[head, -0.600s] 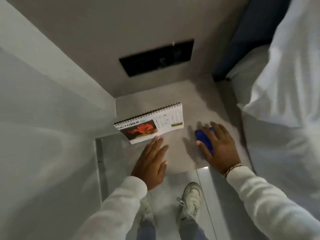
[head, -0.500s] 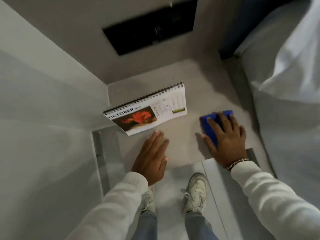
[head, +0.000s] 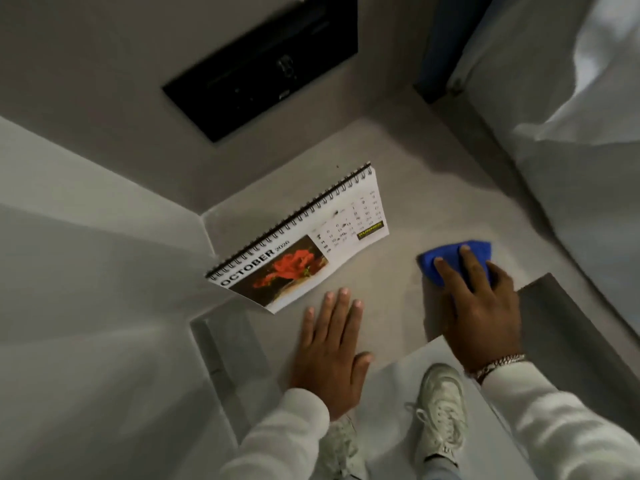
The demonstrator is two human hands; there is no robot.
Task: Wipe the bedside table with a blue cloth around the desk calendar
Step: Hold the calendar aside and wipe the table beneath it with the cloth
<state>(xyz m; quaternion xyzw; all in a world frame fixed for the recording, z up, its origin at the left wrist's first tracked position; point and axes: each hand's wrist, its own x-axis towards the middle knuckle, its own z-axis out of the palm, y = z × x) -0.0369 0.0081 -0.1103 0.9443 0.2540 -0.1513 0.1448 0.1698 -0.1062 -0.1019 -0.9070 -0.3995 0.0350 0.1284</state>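
A spiral-bound desk calendar (head: 304,237) showing October and a red flower stands on the left half of the grey bedside table (head: 433,188). My right hand (head: 481,306) presses a folded blue cloth (head: 453,258) flat on the table, to the right of the calendar and near the front edge. Part of the cloth is hidden under my fingers. My left hand (head: 332,355) lies flat on the table in front of the calendar, fingers spread, holding nothing.
A black wall panel (head: 263,60) sits on the wall behind the table. A bed with white bedding (head: 588,140) borders the table's right side. A pale wall (head: 86,271) closes the left. My white shoes (head: 440,407) stand on the floor below.
My right hand has slid the blue cloth away from me and to the right across the table. The left hand has stayed flat in front of the calendar.
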